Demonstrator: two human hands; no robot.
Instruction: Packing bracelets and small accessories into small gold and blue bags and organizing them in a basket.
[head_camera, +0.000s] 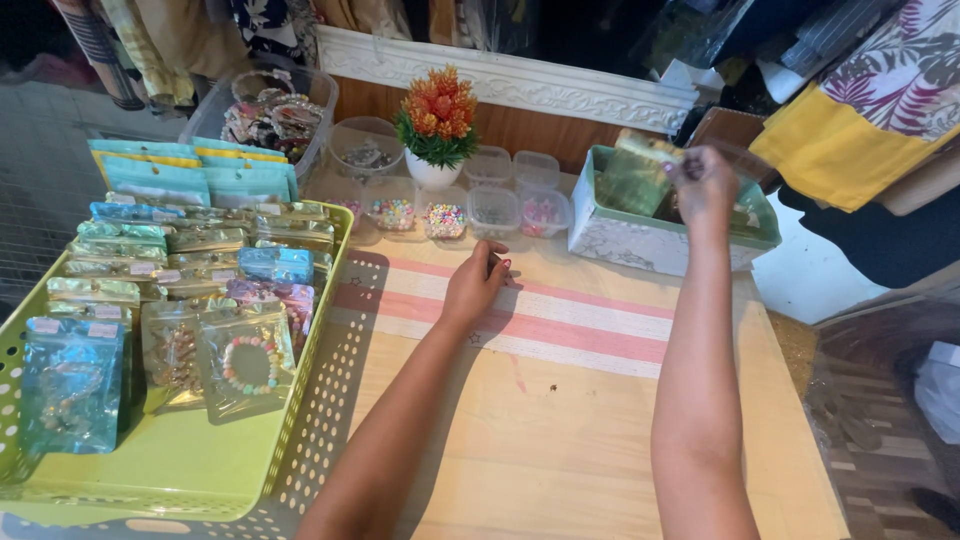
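**Pouch held over the box at the far right corner of the table**

The right hand (703, 180) is raised above the light box (620, 238) that stands at the far right corner of the wooden table (560, 440). Its fingers are closed on a small greenish pouch (640, 165), which is at the box's opening, above other pouches inside. The pinch looks to be only at the pouch's edge, so I think it could slip and fall outside the box, or behind it, where the table ends.

The right arm is stretched forward, almost straight, with the wrist bent slightly left. The left hand (478, 280) rests on the table near the pink striped cloth (590, 320), fingers curled around something small and dark; what it is I cannot tell. If this arm moves left, it may push the green basket (330, 400) of bagged bracelets, which already reaches the near left edge.
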